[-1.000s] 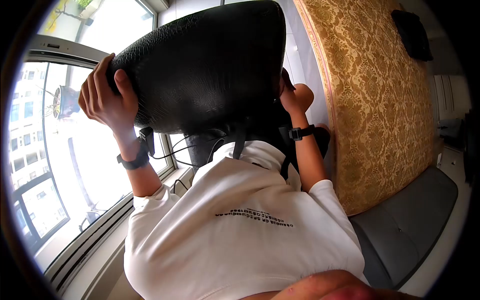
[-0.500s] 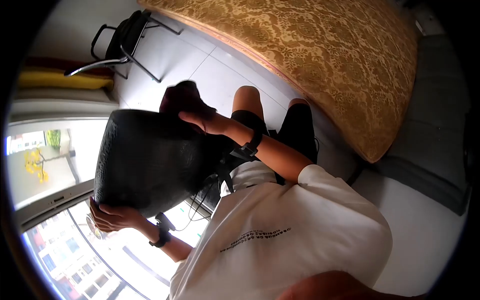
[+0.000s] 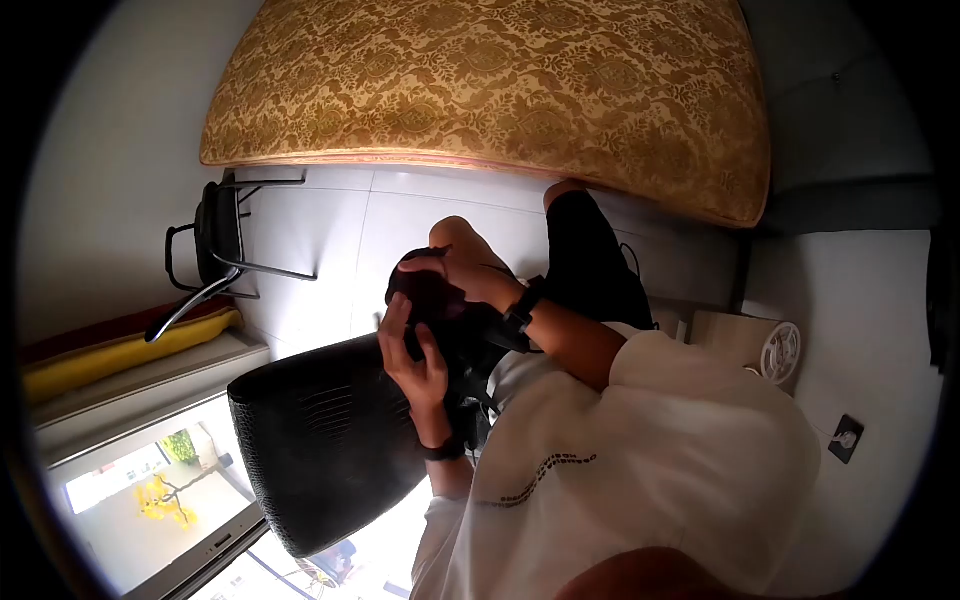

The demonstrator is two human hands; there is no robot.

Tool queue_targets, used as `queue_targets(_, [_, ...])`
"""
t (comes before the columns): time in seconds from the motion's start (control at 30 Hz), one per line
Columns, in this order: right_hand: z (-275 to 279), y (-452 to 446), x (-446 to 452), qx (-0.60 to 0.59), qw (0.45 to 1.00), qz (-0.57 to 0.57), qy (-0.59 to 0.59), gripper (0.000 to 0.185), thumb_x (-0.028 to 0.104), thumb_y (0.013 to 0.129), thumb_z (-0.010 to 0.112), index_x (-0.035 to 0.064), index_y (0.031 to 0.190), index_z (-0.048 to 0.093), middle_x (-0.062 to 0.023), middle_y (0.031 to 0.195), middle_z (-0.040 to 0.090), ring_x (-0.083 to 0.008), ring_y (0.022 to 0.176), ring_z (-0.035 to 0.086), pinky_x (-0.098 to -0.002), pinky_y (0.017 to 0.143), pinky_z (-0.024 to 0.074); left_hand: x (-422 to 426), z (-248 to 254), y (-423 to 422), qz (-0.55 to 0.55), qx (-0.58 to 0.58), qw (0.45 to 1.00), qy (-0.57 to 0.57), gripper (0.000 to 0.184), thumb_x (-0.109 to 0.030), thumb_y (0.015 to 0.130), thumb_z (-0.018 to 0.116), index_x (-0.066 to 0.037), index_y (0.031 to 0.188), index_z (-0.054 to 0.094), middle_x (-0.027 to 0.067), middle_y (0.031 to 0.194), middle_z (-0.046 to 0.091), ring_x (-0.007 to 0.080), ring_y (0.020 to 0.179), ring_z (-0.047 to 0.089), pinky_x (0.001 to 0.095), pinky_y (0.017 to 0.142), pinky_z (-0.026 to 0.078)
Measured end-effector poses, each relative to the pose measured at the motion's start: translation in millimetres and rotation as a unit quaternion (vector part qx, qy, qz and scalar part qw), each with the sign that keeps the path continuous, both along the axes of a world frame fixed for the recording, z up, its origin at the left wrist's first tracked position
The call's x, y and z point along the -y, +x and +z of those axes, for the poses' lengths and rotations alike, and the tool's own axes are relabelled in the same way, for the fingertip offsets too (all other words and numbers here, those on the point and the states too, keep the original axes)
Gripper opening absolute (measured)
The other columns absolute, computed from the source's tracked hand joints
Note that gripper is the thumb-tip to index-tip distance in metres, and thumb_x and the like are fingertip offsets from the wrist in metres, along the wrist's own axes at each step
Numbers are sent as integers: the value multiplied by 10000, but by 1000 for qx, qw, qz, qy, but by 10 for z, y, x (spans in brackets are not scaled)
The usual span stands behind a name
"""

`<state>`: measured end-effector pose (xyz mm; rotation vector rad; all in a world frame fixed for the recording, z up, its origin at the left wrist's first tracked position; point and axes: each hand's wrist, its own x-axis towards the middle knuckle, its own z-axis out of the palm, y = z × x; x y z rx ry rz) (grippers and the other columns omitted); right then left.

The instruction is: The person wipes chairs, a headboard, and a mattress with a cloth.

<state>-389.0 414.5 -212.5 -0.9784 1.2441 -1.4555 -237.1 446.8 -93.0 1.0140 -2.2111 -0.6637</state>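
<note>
A dark maroon cloth (image 3: 430, 292) is bunched up above my lap. My right hand (image 3: 470, 276) is closed on it, the thumb lying over its top. Just below and to the left, my left hand (image 3: 414, 362) is raised with its fingers and thumb apart, the fingertips at the cloth's edge; whether they touch it I cannot tell. The black textured leather backrest (image 3: 335, 435) stands beside my left forearm, tilted, with neither hand on it. Black straps on both wrists carry small devices.
A bed or mattress with a gold patterned cover (image 3: 480, 80) spans the top. At the left are a black metal-framed chair (image 3: 218, 235) and a yellow roll (image 3: 130, 362) on the sill. A cable reel (image 3: 780, 352) and a small dark card (image 3: 846, 439) lie right.
My left hand has let go of the backrest and moved to the maroon cloth, which my right hand still holds. The view has turned, bringing the bed across the top.
</note>
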Motion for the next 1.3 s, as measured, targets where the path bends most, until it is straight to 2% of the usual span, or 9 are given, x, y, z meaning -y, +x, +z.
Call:
queue_targets(0.23, [527,-710,-525,436,887,126,87,494,503,800,757,31,924,680,-14,880,649,-110,885,601,-245,820,471,93,-494,-446,-117,-222,944,214,483,-100,906,654,30,1336,476,175,1393,449,254,1262,462,367,1060,370])
queue_targets(0.37, [591,-909,-765,225,967,0,123,668,619,811,687,21,1109,687,-54,1027,674,-149,994,574,-273,943,420,381,-589,-825,-148,-177,895,382,339,-85,898,664,54,1189,559,147,1241,543,236,1192,500,351,1003,406])
queue_targets(0.47, [698,-1167,-776,193,972,-90,100,515,455,864,714,29,1149,663,-44,1008,667,-136,958,587,-257,877,456,579,-689,-1183,-198,-52,961,185,327,-63,864,673,18,1162,568,132,941,666,232,793,649,298,690,509])
queue_targets(0.7, [942,-2186,-1356,410,849,-314,-114,334,195,922,612,-4,1189,603,-94,1132,651,-243,1155,596,-382,986,485,864,-1066,-2145,-140,-220,848,462,224,-78,935,572,-52,1157,578,71,897,674,148,810,647,280,706,505])
queue_targets(0.73, [856,-2309,-1558,390,863,-310,-90,334,195,922,612,-4,1189,603,-94,1132,651,-243,1155,596,-382,986,485,875,-1299,-2325,-119,-215,865,437,203,-109,934,575,-44,1126,589,83,895,672,165,806,649,293,720,509])
queue_targets(0.8, [503,-2684,-1851,-310,818,-482,48,411,243,910,613,-8,1234,575,-103,1182,632,-255,1157,583,-400,987,476,1045,-1820,-2752,-70,-187,908,368,197,-150,919,587,-36,1079,608,115,910,667,217,813,654,335,750,517])
queue_targets(0.9, [606,-3290,-1999,194,765,-612,-48,458,296,910,618,-9,1244,551,-112,1213,611,-257,1127,582,-377,958,478,1433,-2262,-3216,-26,-134,952,273,225,-170,886,610,-41,1070,609,163,988,641,299,888,639,402,804,512])
queue_targets(1.03, [697,-3750,-1908,72,643,-755,103,451,327,929,603,-7,1229,565,-128,1182,611,-265,1045,594,-376,906,481,1601,-2356,-3538,56,-7,983,172,309,-218,828,652,-61,1085,582,219,1138,547,398,1087,543,491,905,463])
queue_targets(1.3, [-1300,-4528,-2002,-629,613,-162,450,696,541,991,397,-69,1289,552,-226,1482,335,-368,1394,252,-570,1138,180,1603,-3197,-4005,102,86,990,35,553,-363,907,538,-35,1344,452,272,1488,308,427,1412,263,517,1160,214])
